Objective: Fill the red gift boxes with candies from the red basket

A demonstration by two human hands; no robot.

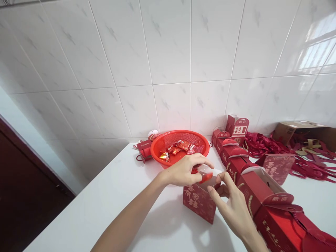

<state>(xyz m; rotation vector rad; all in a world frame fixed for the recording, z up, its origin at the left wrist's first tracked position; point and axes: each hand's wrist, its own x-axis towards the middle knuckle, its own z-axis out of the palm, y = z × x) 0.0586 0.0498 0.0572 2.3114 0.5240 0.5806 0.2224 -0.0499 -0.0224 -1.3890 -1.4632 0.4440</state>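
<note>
A small red gift box (199, 203) with pale lettering stands upright on the white table, its top open. Over its opening is my left hand (183, 169), fingers curled down around red wrapped candy (206, 177); one piece shows blurred just below the fingertips, at the box mouth. My right hand (231, 203) pinches the box's right upper edge between thumb and fingers. Behind my left hand sits a red plastic basket (181, 135) with several red wrapped candies (182, 147) in it. The inside of the gift box is mostly hidden.
On the right runs a row of red gift boxes (254, 189) with rope handles. Another box (277, 168) stands beside them, near dark red ribbons (262, 145) and a cardboard carton (296, 127). A small red box (144, 150) lies left of the basket. Behind is a tiled wall (170, 52).
</note>
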